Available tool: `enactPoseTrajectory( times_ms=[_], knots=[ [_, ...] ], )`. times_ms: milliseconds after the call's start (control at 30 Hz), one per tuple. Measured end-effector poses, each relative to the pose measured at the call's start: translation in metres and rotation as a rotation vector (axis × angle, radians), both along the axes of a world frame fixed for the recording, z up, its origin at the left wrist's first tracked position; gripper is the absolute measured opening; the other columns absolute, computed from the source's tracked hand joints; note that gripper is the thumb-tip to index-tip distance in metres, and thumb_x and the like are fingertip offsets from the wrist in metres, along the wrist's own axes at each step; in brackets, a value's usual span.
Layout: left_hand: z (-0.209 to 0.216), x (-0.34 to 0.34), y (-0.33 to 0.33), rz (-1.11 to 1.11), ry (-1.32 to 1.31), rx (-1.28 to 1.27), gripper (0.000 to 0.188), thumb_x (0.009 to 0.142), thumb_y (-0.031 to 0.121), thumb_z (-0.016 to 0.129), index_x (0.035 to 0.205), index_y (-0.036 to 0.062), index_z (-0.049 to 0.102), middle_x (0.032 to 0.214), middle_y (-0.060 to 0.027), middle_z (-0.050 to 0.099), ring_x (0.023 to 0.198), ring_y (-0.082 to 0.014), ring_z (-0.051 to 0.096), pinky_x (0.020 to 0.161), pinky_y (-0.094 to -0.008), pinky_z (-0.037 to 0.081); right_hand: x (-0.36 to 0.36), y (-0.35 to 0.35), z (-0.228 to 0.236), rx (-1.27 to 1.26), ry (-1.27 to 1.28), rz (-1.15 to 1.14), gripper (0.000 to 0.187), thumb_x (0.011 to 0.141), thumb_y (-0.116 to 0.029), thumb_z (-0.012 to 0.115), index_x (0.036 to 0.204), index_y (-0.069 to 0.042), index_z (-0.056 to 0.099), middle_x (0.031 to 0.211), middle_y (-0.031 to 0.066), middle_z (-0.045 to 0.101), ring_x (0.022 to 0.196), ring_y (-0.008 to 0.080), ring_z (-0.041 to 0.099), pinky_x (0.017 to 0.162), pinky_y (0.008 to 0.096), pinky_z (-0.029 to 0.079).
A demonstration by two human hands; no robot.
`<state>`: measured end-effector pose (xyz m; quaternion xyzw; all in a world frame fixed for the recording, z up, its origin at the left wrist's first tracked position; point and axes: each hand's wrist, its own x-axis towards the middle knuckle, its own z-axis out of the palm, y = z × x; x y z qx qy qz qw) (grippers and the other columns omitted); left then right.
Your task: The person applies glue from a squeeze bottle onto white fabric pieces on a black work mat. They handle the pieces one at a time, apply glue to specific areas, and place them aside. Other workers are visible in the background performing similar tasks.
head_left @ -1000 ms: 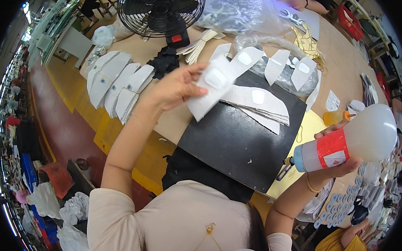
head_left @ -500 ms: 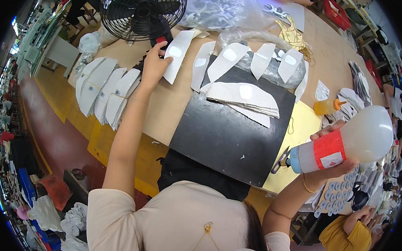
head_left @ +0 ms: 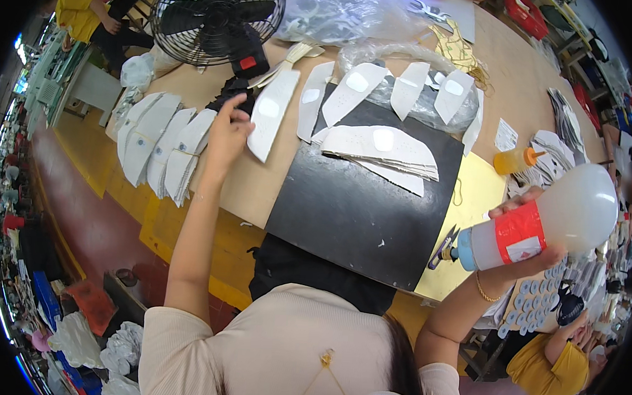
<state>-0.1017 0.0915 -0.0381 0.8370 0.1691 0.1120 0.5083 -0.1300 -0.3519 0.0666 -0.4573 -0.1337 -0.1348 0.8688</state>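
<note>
1. Since the frame half a second earlier, the left hand (head_left: 230, 133) had come nearer the person, and the white piece (head_left: 273, 115) with it.
2. The left hand's fingers were loosely curled, gripping nothing visible; whether a fingertip touched the piece's edge could not be told. The piece lay on the tabletop (head_left: 252, 193) left of the black mat (head_left: 358, 222), perhaps to keep it apart from the stack.
3. The right hand (head_left: 536, 263) was wrapped around a squeeze bottle (head_left: 557, 219), its capped end toward the mat — probably to keep it handy. The bottle hid the palm and most of the fingers.
4. On the mat sat a stack of white pieces (head_left: 381, 145), likely kept central for easy reach. Its lower layers were mostly covered.
5. Beyond it, separate pieces (head_left: 355, 91) stood out in a fanned row, seemingly spaced so their pale patches stayed uncovered.
6. Farther off, the fan (head_left: 218, 18) was cut by the upper edge — and the glossy plastic bag (head_left: 342, 14) blurred its contents.
</note>
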Motion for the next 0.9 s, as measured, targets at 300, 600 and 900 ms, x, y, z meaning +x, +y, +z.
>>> enactPoseTrajectory(
  times_ms=[300,600,900],
  knots=[
    [0.004,-0.095,0.011,0.016,0.326,0.321,0.051,0.077,0.000,0.070,0.126,0.0034,0.056,0.092,-0.0128,0.060,0.081,-0.0230,0.063,0.074,-0.0339,0.051,0.008,-0.003,-0.017,0.084,0.000,0.045,0.082,0.080,-0.061,0.062,0.122,0.005,0.040,0.103,0.0178,0.052,0.083,0.0275,0.065,0.067,0.0432,0.060],
    [0.044,0.002,-0.099,-0.532,-0.164,0.318,0.031,0.085,0.019,0.067,0.109,0.0007,0.066,0.102,-0.0151,0.058,0.102,-0.0321,0.055,0.089,-0.0382,0.044,0.008,0.023,0.005,-0.213,0.033,-0.182,0.087,0.077,-0.070,0.056,0.113,0.009,0.047,0.090,0.0179,0.061,0.066,0.0287,0.068,0.057,0.0389,0.061],
    [0.025,0.050,-0.151,-0.687,-0.146,0.594,0.037,0.082,0.019,0.069,0.115,0.0027,0.065,0.104,-0.0149,0.064,0.102,-0.0324,0.057,0.090,-0.0406,0.043,-0.008,-0.003,-0.001,-0.123,0.021,-0.210,0.088,0.080,-0.068,0.057,0.123,0.007,0.040,0.104,0.0197,0.057,0.082,0.0279,0.067,0.064,0.0425,0.061]
  ],
)
